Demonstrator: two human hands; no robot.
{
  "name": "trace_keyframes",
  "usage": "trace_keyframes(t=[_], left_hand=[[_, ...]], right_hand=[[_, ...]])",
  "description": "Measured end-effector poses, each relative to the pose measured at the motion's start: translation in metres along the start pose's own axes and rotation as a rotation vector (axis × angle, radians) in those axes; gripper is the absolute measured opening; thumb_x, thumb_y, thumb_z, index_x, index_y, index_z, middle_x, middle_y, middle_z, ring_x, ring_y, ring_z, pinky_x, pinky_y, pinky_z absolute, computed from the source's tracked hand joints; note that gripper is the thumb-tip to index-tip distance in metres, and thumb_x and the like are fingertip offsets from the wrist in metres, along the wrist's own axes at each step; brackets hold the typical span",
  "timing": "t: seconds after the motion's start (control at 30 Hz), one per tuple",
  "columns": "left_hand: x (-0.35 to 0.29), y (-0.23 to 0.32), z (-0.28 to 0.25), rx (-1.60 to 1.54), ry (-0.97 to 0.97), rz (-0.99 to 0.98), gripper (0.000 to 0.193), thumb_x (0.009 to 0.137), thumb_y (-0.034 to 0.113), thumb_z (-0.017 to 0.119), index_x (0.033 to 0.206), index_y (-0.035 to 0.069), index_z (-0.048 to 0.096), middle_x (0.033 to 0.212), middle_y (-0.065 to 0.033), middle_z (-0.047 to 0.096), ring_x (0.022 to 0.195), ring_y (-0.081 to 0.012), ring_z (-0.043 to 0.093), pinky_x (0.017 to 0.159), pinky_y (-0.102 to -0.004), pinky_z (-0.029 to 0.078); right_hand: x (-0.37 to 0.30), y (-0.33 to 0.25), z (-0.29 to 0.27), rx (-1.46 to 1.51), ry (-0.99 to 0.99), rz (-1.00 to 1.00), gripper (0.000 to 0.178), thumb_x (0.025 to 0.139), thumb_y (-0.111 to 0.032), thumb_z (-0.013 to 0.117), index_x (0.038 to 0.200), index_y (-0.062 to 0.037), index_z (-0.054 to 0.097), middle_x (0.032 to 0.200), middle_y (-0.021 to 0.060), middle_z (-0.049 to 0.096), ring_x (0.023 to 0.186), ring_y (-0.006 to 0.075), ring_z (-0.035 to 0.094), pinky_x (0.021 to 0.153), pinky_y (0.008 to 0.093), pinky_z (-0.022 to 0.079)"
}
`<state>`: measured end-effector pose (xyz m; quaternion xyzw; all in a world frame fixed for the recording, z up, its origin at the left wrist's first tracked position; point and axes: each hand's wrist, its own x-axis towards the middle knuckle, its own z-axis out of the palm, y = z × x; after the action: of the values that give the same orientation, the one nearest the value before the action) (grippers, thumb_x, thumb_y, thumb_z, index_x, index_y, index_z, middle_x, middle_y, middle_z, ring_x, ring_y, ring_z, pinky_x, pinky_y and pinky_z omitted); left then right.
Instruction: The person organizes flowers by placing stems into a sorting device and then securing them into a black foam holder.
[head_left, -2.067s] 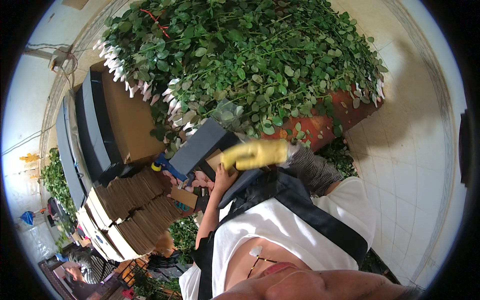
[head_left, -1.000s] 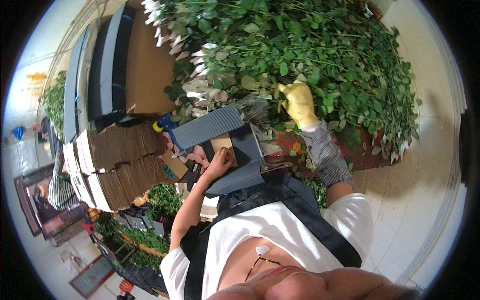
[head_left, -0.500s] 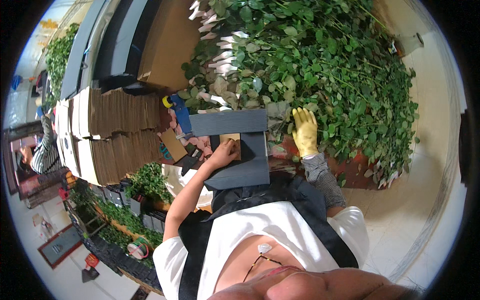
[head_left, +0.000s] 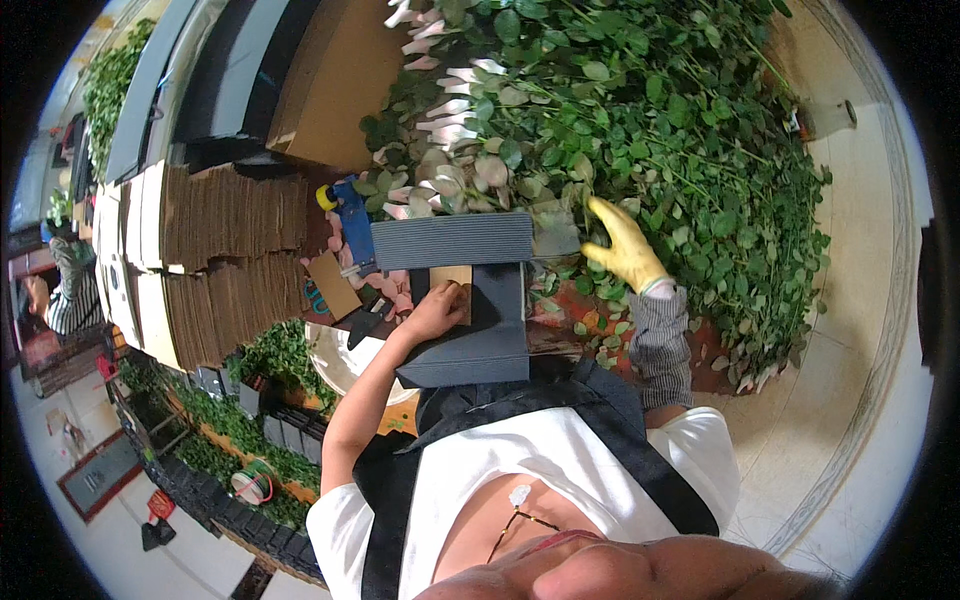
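In front of my body lies a dark grey corrugated wrap (head_left: 490,352), its far and near edges folded up. My bare left hand (head_left: 437,310) rests inside it with curled fingers closed on a small tan cardboard piece (head_left: 452,272). A clear plastic sheet (head_left: 556,228) sticks out at the wrap's right end. Just beyond that sheet, my right hand (head_left: 622,245) in a yellow glove hovers at the edge of the leafy green stems (head_left: 680,150). Its thumb and fingers are spread, with nothing visible between them.
White-wrapped flower heads (head_left: 447,130) line the left side of the stems. Cardboard stacks (head_left: 235,215) stand to the left, near a blue tape dispenser (head_left: 353,225), scissors (head_left: 314,295) and a white bucket (head_left: 335,360). Another person (head_left: 75,290) is at far left.
My right hand has turned leftward, and its thumb has spread away from the fingers. My left hand stays on the cardboard piece. The whole view has shifted slightly.
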<state>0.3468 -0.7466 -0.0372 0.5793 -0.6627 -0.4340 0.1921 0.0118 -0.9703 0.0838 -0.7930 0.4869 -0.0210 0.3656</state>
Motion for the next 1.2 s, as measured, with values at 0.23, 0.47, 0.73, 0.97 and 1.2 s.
trace_keyframes(t=[0.23,0.47,0.73,0.97,1.2], left_hand=[[0.006,-0.002,-0.002,-0.128,-0.055,-0.044,0.023,0.088,0.009,0.067,0.106,0.0,0.057,0.096,-0.0176,0.057,0.089,-0.0328,0.06,0.079,-0.0394,0.05],[0.004,-0.004,0.003,-0.029,0.019,0.054,0.02,0.088,0.007,0.067,0.103,-0.001,0.057,0.096,-0.018,0.059,0.08,-0.0314,0.063,0.071,-0.0391,0.052],[0.01,-0.004,0.001,-0.003,-0.015,0.038,0.024,0.085,0.008,0.068,0.105,0.001,0.058,0.097,-0.0176,0.057,0.082,-0.032,0.063,0.074,-0.04,0.053],[0.004,-0.002,0.001,0.0,-0.006,0.003,0.022,0.087,0.007,0.067,0.107,0.0,0.058,0.098,-0.0172,0.058,0.085,-0.0306,0.062,0.075,-0.0392,0.052],[0.001,0.008,0.0,0.019,0.022,0.002,0.019,0.088,0.005,0.066,0.105,0.0,0.059,0.098,-0.0163,0.058,0.083,-0.0276,0.062,0.075,-0.0367,0.052]], right_hand=[[0.028,0.044,0.066,-0.361,0.409,-0.181,0.061,0.081,-0.033,0.079,0.127,0.0018,0.06,0.098,0.0145,0.068,0.092,0.0306,0.062,0.09,0.042,0.049],[-0.022,0.039,0.078,-0.273,0.29,-0.313,0.066,0.072,-0.027,0.083,0.128,-0.003,0.058,0.118,0.0166,0.065,0.109,0.0311,0.062,0.105,0.046,0.045],[0.007,0.039,-0.011,0.309,-0.224,-0.072,0.063,0.096,-0.027,0.065,0.149,-0.0012,0.041,0.145,0.0177,0.052,0.133,0.0286,0.05,0.112,0.0395,0.041],[0.085,-0.005,-0.04,-0.568,0.37,0.001,0.069,0.096,-0.01,0.059,0.157,-0.0091,0.027,0.162,0.0161,0.03,0.149,0.0283,0.032,0.123,0.0421,0.026],[0.195,0.054,-0.015,-0.877,0.324,0.006,0.081,0.089,-0.008,0.063,0.159,-0.0191,0.023,0.161,0.0165,0.03,0.145,0.0315,0.036,0.121,0.0419,0.031]])
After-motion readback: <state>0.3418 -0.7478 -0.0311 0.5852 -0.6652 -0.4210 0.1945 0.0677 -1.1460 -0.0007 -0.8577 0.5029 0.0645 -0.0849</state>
